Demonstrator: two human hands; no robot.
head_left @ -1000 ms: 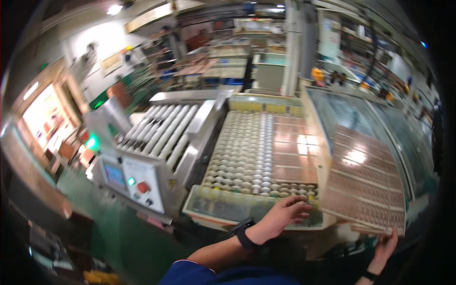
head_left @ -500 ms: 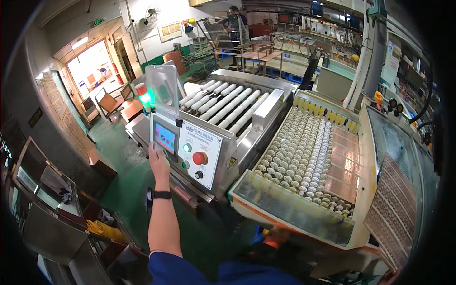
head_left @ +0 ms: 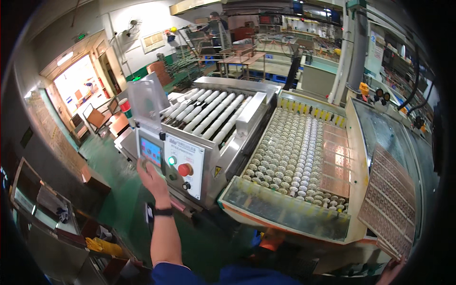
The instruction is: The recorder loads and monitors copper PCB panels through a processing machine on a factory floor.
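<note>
- Steel control box (head_left: 197,164) and white rollers (head_left: 217,116) stand left of the wheel conveyor (head_left: 280,156).
- Left hand (head_left: 154,180), left of the conveyor: empty, loosely open, beside a touchscreen (head_left: 150,151).
- Right hand (head_left: 392,271), right of the conveyor, at a tilted copper-coloured panel's (head_left: 389,202) lower edge; grip cannot be told.
- Flat copper-coloured sheet (head_left: 335,164) lies along the conveyor's right side.

Wide, bent view from a person's head, looking down and ahead, left hand (head_left: 154,179) close, doorway (head_left: 80,85) far off

Factory workshop: roller conveyor (head_left: 209,113), control panel (head_left: 195,159), green floor (head_left: 114,202).
</note>
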